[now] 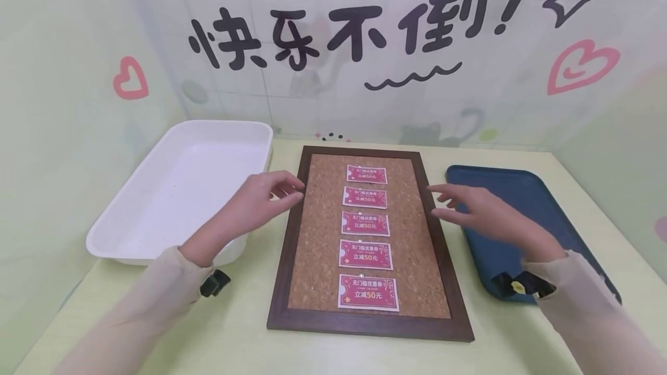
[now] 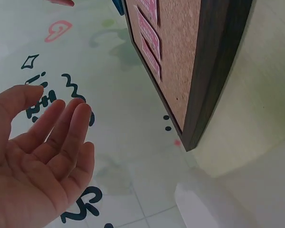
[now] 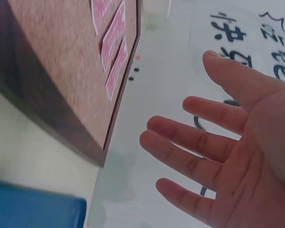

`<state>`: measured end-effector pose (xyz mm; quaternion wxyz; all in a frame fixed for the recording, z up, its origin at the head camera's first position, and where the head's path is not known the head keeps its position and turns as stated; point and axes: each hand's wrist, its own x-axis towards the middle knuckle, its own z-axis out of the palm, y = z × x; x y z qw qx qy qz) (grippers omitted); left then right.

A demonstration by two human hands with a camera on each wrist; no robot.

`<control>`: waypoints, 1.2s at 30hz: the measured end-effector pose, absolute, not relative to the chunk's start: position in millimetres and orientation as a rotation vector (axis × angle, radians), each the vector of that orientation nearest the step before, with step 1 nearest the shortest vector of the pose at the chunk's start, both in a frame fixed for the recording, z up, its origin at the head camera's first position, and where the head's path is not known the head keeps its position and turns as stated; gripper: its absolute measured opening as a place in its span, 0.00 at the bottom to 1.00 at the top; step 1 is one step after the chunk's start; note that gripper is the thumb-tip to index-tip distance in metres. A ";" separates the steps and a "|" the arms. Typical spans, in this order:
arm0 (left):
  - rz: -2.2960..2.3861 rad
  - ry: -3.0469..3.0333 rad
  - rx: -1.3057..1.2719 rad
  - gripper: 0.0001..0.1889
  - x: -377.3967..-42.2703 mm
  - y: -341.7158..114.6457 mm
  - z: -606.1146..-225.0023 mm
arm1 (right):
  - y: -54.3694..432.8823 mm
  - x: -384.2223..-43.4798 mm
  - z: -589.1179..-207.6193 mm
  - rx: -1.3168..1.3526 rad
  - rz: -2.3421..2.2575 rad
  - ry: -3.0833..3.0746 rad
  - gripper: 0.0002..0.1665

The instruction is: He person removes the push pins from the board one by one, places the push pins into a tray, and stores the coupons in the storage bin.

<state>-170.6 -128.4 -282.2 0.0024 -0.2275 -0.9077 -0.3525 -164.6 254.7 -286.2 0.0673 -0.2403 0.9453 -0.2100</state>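
A dark-brown-framed corkboard [image 1: 318, 236] is lying on the pale tabletop [image 1: 239, 328] between the two hands, and five pink-red coupons [image 1: 365, 224] are running in a column down its middle, each one showing "50元" in print. The left hand [image 1: 257, 198] is hovering by the frame's left side, its fingers softly bending and holding nothing, with its thumb standing apart from them. The right hand [image 1: 482, 210] is mirroring it at the right side — fingers spreading and nearly straight, likewise empty. Both wrist views are showing a gap between fingers and frame.

A white plastic tray [image 1: 187, 178] is sitting to the left of the corkboard, its near right corner partly hiding behind the left forearm. A blue tray [image 1: 521, 190] is resting on the right, beneath the right forearm. Behind everything, a printed backdrop [image 1: 359, 33] is displaying large black Chinese characters — with pink hearts [image 1: 583, 67] flanking them.
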 end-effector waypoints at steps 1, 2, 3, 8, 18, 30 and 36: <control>-1.116 -2.852 -0.730 0.10 -168.8 -126.1 -283.3 | 250.2 -163.2 -286.6 -0.733 -0.625 2.841 0.33; -1.129 -2.856 -0.745 0.10 -166.7 -123.6 -284.0 | 245.8 -162.2 -287.1 -0.739 -0.619 2.831 0.33; -1.145 -2.859 -0.763 0.11 -164.7 -121.1 -284.7 | 241.6 -161.4 -287.8 -0.748 -0.611 2.826 0.34; -1.249 -2.879 -0.857 0.11 -156.2 -109.2 -290.2 | 224.0 -158.6 -292.3 -0.812 -0.593 2.792 0.31; -1.311 -2.978 -0.957 0.10 -149.7 -86.2 -310.0 | 192.7 -158.9 -302.0 -0.979 -0.721 2.572 0.30; -1.334 -3.068 -1.126 0.03 -146.9 -68.6 -337.4 | 164.7 -165.7 -320.3 -1.143 -0.715 2.415 0.20; -1.344 -3.116 -1.114 0.03 -145.0 -64.2 -343.9 | 157.6 -167.1 -324.1 -1.124 -0.700 2.374 0.16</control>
